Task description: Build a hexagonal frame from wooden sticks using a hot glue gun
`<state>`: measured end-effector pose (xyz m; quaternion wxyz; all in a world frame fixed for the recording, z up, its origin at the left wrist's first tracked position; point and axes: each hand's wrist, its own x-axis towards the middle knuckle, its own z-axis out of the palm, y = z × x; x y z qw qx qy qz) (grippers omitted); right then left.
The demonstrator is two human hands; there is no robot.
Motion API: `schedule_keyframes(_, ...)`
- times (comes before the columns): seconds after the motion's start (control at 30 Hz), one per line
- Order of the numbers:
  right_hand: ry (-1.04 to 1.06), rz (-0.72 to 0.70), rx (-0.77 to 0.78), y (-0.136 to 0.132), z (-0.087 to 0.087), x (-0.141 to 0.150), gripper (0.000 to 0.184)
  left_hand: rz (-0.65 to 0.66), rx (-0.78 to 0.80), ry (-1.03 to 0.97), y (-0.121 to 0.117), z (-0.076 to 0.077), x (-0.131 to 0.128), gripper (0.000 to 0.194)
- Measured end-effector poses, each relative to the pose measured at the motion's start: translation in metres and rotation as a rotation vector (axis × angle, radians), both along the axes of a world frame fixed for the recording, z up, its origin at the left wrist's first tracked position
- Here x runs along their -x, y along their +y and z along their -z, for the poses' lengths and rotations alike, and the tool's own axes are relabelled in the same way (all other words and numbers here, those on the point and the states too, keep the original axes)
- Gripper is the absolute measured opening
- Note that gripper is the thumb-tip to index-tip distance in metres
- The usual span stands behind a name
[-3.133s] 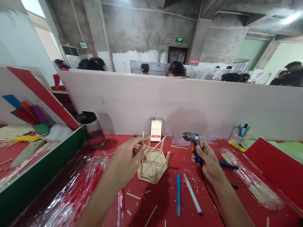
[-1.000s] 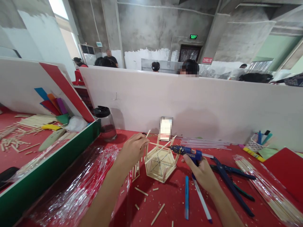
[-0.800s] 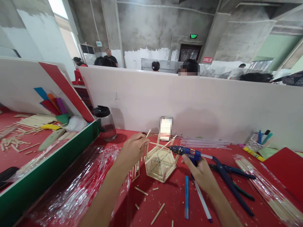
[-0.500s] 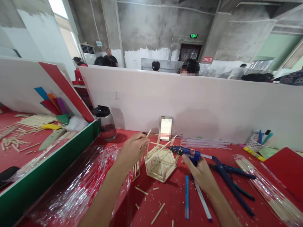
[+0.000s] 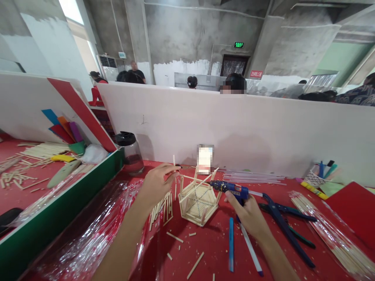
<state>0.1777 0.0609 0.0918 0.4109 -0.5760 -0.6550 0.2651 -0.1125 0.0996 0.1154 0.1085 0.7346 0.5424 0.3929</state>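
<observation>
My right hand (image 5: pixel 249 215) is wrapped around a blue glue gun (image 5: pixel 238 191), its dark nozzle pointing left. The nozzle tip touches or lies just over the top of a six-sided frame of wooden sticks (image 5: pixel 202 221), which stands on the red table. To the left of that frame my left hand (image 5: pixel 156 183) pinches a short wooden stick (image 5: pixel 174 160), held nearly upright; the fingertips partly hide it. More sticks (image 5: pixel 161 210) lie in a latticed group under the left wrist.
A blue pen (image 5: pixel 231 246), a white pen (image 5: pixel 251 249) and pliers (image 5: pixel 288 230) lie near my right arm. Plastic wrapping (image 5: pixel 96 218) spreads on the left. A jug (image 5: pixel 131 154) and a lit phone (image 5: pixel 205 159) stand by the white partition (image 5: pixel 278 128). Bundled sticks (image 5: pixel 331 234) lie right.
My left hand has moved left, away from the frame, with the stick now more upright. The glue gun and my right hand have stayed in place.
</observation>
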Motion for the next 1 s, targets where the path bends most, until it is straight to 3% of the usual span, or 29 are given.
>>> schedule_keyframes(0.13,-0.015,-0.006,0.013,0.000,-0.001,-0.001,0.049,-0.119,0.033,-0.015,-0.002,-0.009,0.005,0.019)
schedule_keyframes(0.33,0.002,-0.007,0.010,0.000,-0.004,-0.002,0.048,-0.265,0.244,0.191,-0.005,-0.015,0.012,0.023)
schedule_keyframes(0.63,-0.004,-0.015,0.001,0.001,-0.003,-0.002,0.047,-0.365,0.384,0.466,-0.002,-0.012,0.017,0.030)
schedule_keyframes(0.8,-0.011,-0.006,-0.014,0.001,0.000,-0.002,0.046,-0.412,0.342,0.525,0.000,-0.004,0.017,0.040)
schedule_keyframes(0.9,-0.027,-0.008,-0.017,0.000,0.001,-0.001,0.046,-0.389,0.370,0.539,0.001,0.000,0.020,0.043)
schedule_keyframes(1.0,-0.039,-0.008,-0.008,-0.001,0.001,0.000,0.047,-0.353,0.395,0.531,0.001,0.003,0.024,0.035)
